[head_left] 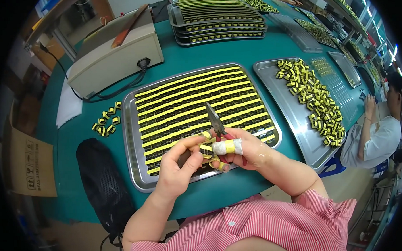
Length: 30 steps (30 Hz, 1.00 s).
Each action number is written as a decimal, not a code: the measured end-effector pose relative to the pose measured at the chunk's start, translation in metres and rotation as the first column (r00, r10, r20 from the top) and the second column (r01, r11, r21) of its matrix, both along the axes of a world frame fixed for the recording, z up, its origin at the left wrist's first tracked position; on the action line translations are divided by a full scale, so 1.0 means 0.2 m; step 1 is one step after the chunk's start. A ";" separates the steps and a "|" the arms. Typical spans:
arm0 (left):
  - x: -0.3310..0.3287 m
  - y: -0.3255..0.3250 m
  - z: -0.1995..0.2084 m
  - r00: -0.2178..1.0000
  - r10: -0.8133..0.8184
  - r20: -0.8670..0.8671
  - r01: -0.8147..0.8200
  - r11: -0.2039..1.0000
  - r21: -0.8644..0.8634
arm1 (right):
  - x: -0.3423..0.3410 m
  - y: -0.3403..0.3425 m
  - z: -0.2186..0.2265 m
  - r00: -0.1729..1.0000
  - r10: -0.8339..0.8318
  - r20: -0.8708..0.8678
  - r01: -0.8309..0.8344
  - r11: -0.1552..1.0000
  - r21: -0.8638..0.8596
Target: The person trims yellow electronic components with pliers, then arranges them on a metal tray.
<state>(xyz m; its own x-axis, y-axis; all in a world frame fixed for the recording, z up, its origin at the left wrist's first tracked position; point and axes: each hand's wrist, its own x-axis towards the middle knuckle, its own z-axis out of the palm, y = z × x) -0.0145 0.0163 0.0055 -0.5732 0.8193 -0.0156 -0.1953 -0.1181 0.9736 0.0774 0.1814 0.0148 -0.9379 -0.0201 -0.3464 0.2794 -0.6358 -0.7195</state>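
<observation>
Between the thumb and fingers of my left hand [178,164] sits a small black part with yellow tape [206,151], which looks like a small transformer. My right hand [246,148] is wrapped round red-handled pliers [216,120], their dark jaws pointing up and away. White and yellow tape covers the right thumb, and tape also wraps some fingertips. Both hands meet over the near edge of a metal tray [130,128], filled with tight rows of the same yellow-and-black parts [196,103]. The fingers partly hide the held part.
To the right, a second metal tray [294,131] bears a loose heap of parts. Several loaded trays [220,32] are stacked at the back. A beige box-shaped machine [119,57] with a black cord, loose parts [107,120] and a black pouch [101,182] lie left. A co-worker [374,132] sits right.
</observation>
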 end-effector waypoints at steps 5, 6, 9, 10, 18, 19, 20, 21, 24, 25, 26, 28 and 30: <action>-0.02 -0.01 -0.01 0.980 -0.070 -0.187 0.075 0.997 0.020 | 0.01 0.01 0.02 0.999 0.035 -0.009 -0.035 0.999 0.006; -0.01 0.00 -0.02 0.994 -0.033 -0.102 0.037 0.999 0.038 | 0.00 0.01 0.03 1.000 0.017 0.026 -0.021 0.990 0.138; 0.00 0.01 -0.02 0.998 0.057 0.039 -0.059 0.996 0.072 | -0.01 0.01 0.02 0.997 -0.074 -0.013 0.073 0.918 0.390; -0.01 0.01 -0.01 0.990 0.109 0.093 -0.118 0.989 0.089 | -0.01 0.01 0.02 0.987 -0.133 -0.091 0.161 0.852 0.499; -0.02 0.01 0.00 0.974 0.218 -0.060 -0.215 0.975 0.052 | 0.00 0.02 0.05 0.897 0.037 -0.441 0.438 0.073 0.896; -0.03 0.00 0.00 0.974 0.220 -0.054 -0.218 0.975 0.036 | 0.00 0.03 0.03 0.911 0.029 -0.411 0.411 0.016 0.912; -0.03 -0.01 -0.01 0.974 0.222 -0.047 -0.221 0.975 0.019 | 0.00 0.04 0.03 0.906 0.045 -0.420 0.421 -0.019 0.907; -0.03 0.00 -0.01 0.969 0.248 0.001 -0.248 0.967 0.056 | 0.00 0.04 0.03 0.904 0.051 -0.425 0.428 -0.056 0.902; -0.01 0.00 -0.01 0.952 0.305 -0.009 -0.303 0.950 0.081 | 0.00 0.04 0.02 0.902 0.048 -0.429 0.431 -0.118 0.895; -0.02 0.00 -0.02 0.951 0.307 -0.022 -0.304 0.948 0.093 | 0.00 0.04 0.02 0.898 0.061 -0.436 0.440 -0.146 0.886; -0.03 0.00 -0.03 0.950 0.310 -0.023 -0.306 0.947 0.097 | 0.00 0.04 0.02 0.894 0.074 -0.442 0.448 -0.175 0.877; -0.02 0.00 -0.06 0.952 0.302 -0.055 -0.296 0.950 0.104 | 0.01 0.04 0.01 0.890 0.068 -0.450 0.454 -0.191 0.870; -0.03 0.01 -0.06 0.954 0.299 -0.032 -0.293 0.948 0.121 | 0.00 0.05 0.02 0.874 0.080 -0.479 0.484 -0.216 0.848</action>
